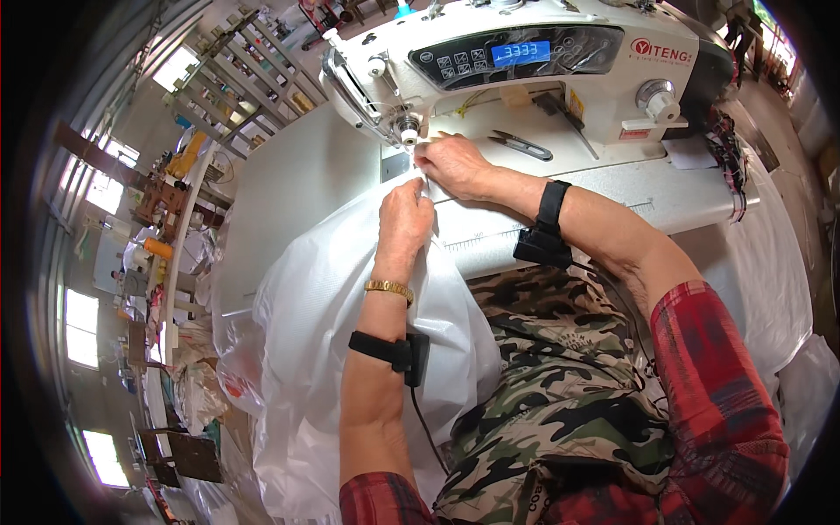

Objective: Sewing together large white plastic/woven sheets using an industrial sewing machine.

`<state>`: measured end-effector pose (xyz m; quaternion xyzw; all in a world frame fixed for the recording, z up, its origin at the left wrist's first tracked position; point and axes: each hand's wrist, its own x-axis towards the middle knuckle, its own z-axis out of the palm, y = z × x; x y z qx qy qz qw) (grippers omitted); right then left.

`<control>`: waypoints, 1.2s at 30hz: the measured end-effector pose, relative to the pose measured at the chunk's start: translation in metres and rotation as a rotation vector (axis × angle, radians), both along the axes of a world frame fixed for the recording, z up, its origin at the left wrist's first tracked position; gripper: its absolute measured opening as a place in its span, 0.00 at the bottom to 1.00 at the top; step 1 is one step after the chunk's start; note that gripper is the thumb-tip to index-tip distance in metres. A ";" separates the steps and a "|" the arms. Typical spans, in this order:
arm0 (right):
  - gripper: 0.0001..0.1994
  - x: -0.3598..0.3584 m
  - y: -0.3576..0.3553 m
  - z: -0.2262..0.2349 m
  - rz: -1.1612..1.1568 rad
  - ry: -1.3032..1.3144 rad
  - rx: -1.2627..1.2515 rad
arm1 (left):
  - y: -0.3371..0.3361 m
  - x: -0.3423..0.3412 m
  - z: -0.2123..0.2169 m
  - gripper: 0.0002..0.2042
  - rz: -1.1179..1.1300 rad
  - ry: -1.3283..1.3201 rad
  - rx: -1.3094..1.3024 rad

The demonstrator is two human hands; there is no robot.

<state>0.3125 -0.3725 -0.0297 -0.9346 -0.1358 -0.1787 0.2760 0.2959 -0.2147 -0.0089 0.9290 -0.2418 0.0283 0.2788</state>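
A white sewing machine point(560, 96) stands across the far side of the table. Just in front of its needle area, my left hand point(406, 214) is closed on the edge of a large white sheet of fabric point(324, 289), which hangs down over the table's front edge and toward my lap. My right hand point(455, 166) sits slightly farther and to the right, close under the needle head, with its fingers pinched together on the same fabric edge. The fingertips of both hands nearly meet, and the exact spot under the needle is hidden by them.
Thread snips point(521, 145) lie on the machine bed right of my right hand. A dark slim tool point(569, 118) rests behind them. A ruler scale point(490, 236) runs along the table front. Bundled threads point(728, 157) hang at the right end; cluttered shelves point(254, 74) stand at far left.
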 end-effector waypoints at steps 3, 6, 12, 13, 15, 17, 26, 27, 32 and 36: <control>0.07 -0.010 -0.005 -0.002 0.034 -0.056 0.075 | 0.000 0.002 0.002 0.18 0.017 0.017 -0.027; 0.08 -0.019 -0.011 -0.006 0.107 -0.154 -0.021 | 0.000 0.003 0.001 0.18 0.014 -0.004 -0.024; 0.10 -0.028 -0.007 -0.003 0.110 -0.185 -0.277 | 0.001 0.001 0.002 0.16 -0.002 0.017 -0.022; 0.10 -0.029 -0.006 -0.001 0.115 -0.192 -0.281 | 0.001 -0.001 0.002 0.14 0.007 -0.021 0.058; 0.10 -0.031 -0.002 0.001 0.065 -0.203 -0.396 | 0.003 -0.005 0.001 0.13 0.014 -0.053 0.134; 0.10 -0.031 0.001 0.004 0.037 -0.176 -0.449 | 0.006 -0.010 -0.001 0.10 -0.073 -0.456 0.418; 0.10 -0.025 0.008 0.002 -0.007 -0.152 -0.488 | 0.015 -0.005 -0.013 0.12 -0.062 -0.422 0.362; 0.10 -0.025 0.007 0.001 -0.001 -0.166 -0.459 | 0.015 -0.004 -0.014 0.11 -0.080 -0.464 0.309; 0.08 -0.023 0.005 -0.002 -0.021 -0.210 -0.441 | 0.012 -0.002 -0.016 0.10 -0.087 -0.496 0.227; 0.07 -0.020 0.004 -0.005 -0.017 -0.265 -0.420 | 0.012 0.002 -0.017 0.10 -0.076 -0.454 0.215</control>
